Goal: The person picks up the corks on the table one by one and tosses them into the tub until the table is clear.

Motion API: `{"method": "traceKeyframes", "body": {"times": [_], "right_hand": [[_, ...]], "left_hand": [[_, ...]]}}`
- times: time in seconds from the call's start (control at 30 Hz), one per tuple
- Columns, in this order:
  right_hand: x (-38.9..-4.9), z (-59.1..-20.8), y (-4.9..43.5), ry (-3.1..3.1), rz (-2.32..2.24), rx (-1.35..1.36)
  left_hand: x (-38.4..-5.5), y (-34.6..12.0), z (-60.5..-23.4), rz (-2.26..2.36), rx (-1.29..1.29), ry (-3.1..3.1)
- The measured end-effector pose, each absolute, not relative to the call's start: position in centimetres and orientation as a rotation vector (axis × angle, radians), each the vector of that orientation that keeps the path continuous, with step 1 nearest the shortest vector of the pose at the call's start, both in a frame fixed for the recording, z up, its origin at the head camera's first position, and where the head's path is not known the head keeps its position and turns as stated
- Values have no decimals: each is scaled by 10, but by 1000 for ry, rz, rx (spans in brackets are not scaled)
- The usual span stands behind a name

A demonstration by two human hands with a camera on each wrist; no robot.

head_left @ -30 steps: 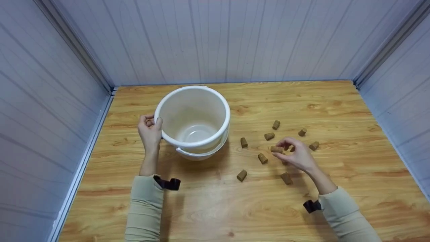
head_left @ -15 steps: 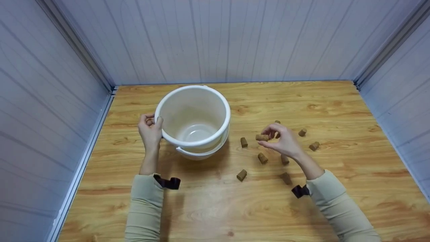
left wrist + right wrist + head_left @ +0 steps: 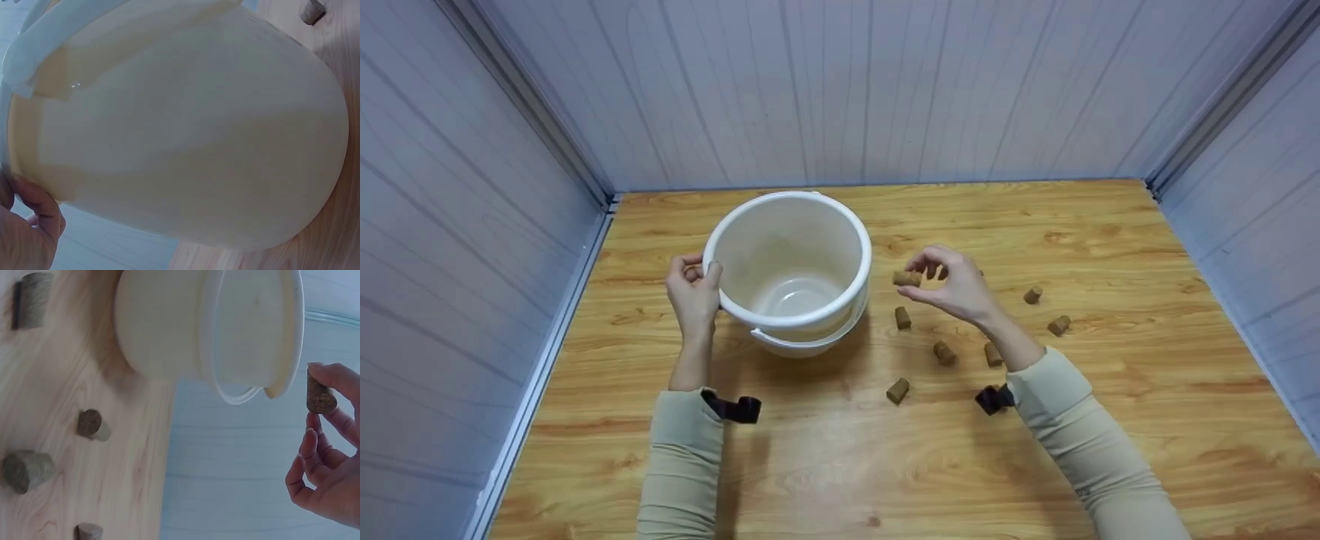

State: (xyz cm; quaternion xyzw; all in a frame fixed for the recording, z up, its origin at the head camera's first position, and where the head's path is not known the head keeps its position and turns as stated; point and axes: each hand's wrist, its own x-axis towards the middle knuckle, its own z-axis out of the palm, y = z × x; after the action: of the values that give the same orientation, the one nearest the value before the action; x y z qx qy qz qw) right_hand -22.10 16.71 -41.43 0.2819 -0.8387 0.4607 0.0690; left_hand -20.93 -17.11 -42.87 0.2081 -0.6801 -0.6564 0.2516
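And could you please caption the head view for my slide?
Left hand gripping a white bucket by its rim, right hand pinching a cork beside it, more corks on the table.

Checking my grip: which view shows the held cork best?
The right wrist view: the held cork appears larger there, its pinch in the right hand plain to see. The head view shows it smaller; the left wrist view doesn't show it.

Soft, slightly dim light with gentle shadows
In the head view, a pale sheen lies on the table [image 3: 832, 469] and the bucket [image 3: 790, 322] casts a blurry-edged shadow; the wrist views are hazier and cooler, their corks [image 3: 29, 471] soft, with a small glint on the bucket's side in the left one.
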Motion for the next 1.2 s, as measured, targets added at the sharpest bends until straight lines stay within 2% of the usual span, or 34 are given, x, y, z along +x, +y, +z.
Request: {"method": "traceKeyframes", "body": {"times": [0.4,1.2], "right_hand": [[-233,-394,120,-2424,1504,897],[-249,-399,60,-2455,1415,949]], "left_hand": [[-209,-172,-430,-1786,583,-1875],[-209,-171,-429,-1796,569,-1852]]}}
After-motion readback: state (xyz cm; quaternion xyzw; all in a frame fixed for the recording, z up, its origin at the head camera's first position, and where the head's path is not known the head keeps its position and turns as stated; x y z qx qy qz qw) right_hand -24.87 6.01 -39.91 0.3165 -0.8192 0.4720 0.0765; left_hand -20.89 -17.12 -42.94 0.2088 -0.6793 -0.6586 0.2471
